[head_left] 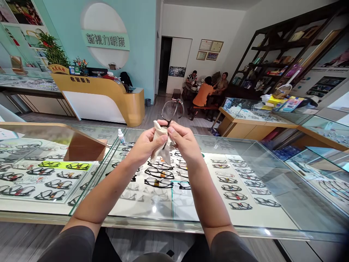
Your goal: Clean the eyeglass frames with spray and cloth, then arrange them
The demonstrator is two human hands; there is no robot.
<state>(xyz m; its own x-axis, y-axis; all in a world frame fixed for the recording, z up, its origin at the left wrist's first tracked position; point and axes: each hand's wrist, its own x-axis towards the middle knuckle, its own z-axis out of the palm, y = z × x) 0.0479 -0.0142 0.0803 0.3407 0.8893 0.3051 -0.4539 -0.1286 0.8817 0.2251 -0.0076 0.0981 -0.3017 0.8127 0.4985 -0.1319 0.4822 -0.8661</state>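
My left hand (148, 145) is closed on a whitish cloth (160, 148), its thumb pressing the folds. My right hand (183, 137) pinches a pair of eyeglasses (169, 111) with a thin dark frame. One lens of the glasses stands up above my fingers, and the lower part goes down into the cloth between both hands. How far the cloth wraps the frame is hidden by my fingers. Both hands meet over the glass display counter (131, 207). Beneath them, rows of spectacle frames (158, 174) show inside the counter.
A small white spray bottle (121, 136) stands on the counter left of my hands. Further left is a wood-framed mirror (49, 138). Across the room are a yellow reception desk (136, 105), another display case (237, 125) and several people seated around a table, one in an orange top (202, 95).
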